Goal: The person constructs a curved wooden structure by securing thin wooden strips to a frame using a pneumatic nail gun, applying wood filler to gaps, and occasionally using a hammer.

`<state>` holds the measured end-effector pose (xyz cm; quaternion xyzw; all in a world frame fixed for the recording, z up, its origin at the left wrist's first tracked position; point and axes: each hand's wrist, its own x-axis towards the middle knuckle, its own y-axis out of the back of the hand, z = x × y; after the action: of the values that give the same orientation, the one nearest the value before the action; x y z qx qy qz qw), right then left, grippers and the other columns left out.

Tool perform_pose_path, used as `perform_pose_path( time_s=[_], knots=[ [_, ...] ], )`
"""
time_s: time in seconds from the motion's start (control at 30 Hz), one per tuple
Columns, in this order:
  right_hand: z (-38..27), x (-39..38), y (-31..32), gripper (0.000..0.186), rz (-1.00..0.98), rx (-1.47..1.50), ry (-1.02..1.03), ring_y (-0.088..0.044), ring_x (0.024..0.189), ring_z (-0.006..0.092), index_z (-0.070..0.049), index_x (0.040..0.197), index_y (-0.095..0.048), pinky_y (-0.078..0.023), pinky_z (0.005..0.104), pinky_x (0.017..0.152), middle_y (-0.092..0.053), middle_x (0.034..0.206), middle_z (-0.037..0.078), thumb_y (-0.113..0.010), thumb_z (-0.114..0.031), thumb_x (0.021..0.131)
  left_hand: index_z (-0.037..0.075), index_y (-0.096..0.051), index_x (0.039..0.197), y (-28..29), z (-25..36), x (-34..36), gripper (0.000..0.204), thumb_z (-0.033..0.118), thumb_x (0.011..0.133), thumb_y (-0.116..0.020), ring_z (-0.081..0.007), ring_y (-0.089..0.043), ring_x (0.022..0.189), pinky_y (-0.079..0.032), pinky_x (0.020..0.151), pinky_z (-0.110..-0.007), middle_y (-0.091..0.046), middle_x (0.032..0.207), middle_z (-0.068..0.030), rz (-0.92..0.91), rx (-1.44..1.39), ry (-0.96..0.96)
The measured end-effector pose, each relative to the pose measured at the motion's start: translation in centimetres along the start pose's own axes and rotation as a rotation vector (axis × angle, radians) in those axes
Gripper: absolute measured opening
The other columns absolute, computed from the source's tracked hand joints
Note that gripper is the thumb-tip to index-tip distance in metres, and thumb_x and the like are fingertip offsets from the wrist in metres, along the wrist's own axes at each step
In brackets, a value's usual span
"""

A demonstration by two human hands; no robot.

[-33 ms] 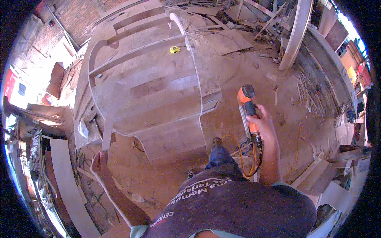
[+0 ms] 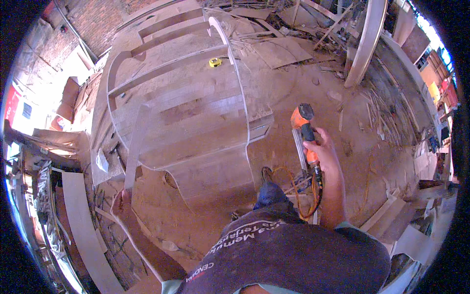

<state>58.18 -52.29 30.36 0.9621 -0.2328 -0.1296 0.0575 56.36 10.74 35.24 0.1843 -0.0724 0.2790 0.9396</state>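
In my left hand point(image 2: 122, 205), at the lower left, the fingers close round the lower end of a flat wooden slat point(image 2: 135, 152). The slat points up and away, and its far end overlaps the left edge of a large curved wooden frame point(image 2: 205, 130). That frame has planks across its near part and open crosspieces farther back. My right hand point(image 2: 324, 151) grips an orange and black nail gun point(image 2: 304, 128) to the right of the frame, held apart from it. A hose point(image 2: 320, 188) runs from the gun's handle down beside my leg.
A yellow tape measure point(image 2: 215, 62) lies among the frame's crosspieces. A hammer point(image 2: 118, 158) and a white bag point(image 2: 102, 161) are left of the frame. A wooden post point(image 2: 364, 46) stands at the far right. Long boards point(image 2: 83, 220) and scrap wood point(image 2: 384, 110) lie at the sides.
The view has shifted very slightly. Both hands keep their holds on the slat and the nail gun, and the gun sits marginally farther left.
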Motion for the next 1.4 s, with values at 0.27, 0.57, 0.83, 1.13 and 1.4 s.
perform_pose_path(
  time_s=[0.27,0.57,0.83,1.13,1.4],
  knots=[
    [-0.2,20.6,-5.3,0.056,-0.495,0.434,-0.193,-0.067,0.074,0.0259,-0.006,0.137,-0.043,-0.058,0.0438,0.064,-0.066,0.090,0.015,-0.073,-0.007,0.088,-0.006,-0.073,0.102,-5.6,4.4,2.3,0.021,0.014,0.097,-0.068,-0.0119,-0.058,0.083,-0.047,0.073,-0.025,-0.064,0.086,-0.0043,0.064,0.300,-0.134],
    [2.7,36.8,-19.9,0.045,-0.807,0.627,-0.339,-0.067,0.080,0.0255,-0.007,0.128,-0.045,-0.061,0.0458,0.067,-0.065,0.098,0.015,-0.070,-0.014,0.092,-0.005,-0.073,0.099,-15.1,12.4,8.6,0.016,0.009,0.092,-0.070,-0.0132,-0.055,0.080,-0.044,0.068,-0.026,-0.062,0.090,-0.0051,-0.009,0.456,-0.203],
    [4.8,39.4,-23.3,0.042,-0.297,-0.890,0.747,-0.067,0.081,0.0428,0.001,0.094,-0.070,-0.054,0.0480,0.078,-0.067,0.080,0.023,-0.064,-0.041,0.093,-0.005,-0.074,0.098,-18.6,14.1,15.3,0.012,0.003,0.089,-0.071,-0.0128,-0.056,0.075,-0.042,0.066,-0.025,-0.062,0.084,-0.0061,-0.198,0.511,-0.365],
    [-20.1,23.9,-17.3,0.016,-0.152,-0.262,1.122,-0.068,0.090,0.0262,-0.005,0.106,-0.074,-0.054,0.0376,0.081,-0.072,0.093,0.012,-0.066,-0.013,0.094,0.001,-0.076,0.091,-20.1,13.1,21.1,0.012,0.010,0.085,-0.078,-0.0130,-0.055,0.064,-0.044,0.063,-0.027,-0.061,0.075,-0.0040,-0.355,0.534,-0.554],
    [-29.5,21.0,-25.4,0.025,-0.892,-0.913,1.201,-0.069,0.078,0.0244,-0.004,0.110,-0.076,-0.055,0.0362,0.072,-0.075,0.096,0.013,-0.073,-0.011,0.085,0.003,-0.078,0.090,-21.5,13.9,24.1,0.014,0.016,0.085,-0.078,-0.0138,-0.057,0.066,-0.045,0.069,-0.029,-0.063,0.074,-0.0031,-0.395,0.516,-0.594]
  ],
)
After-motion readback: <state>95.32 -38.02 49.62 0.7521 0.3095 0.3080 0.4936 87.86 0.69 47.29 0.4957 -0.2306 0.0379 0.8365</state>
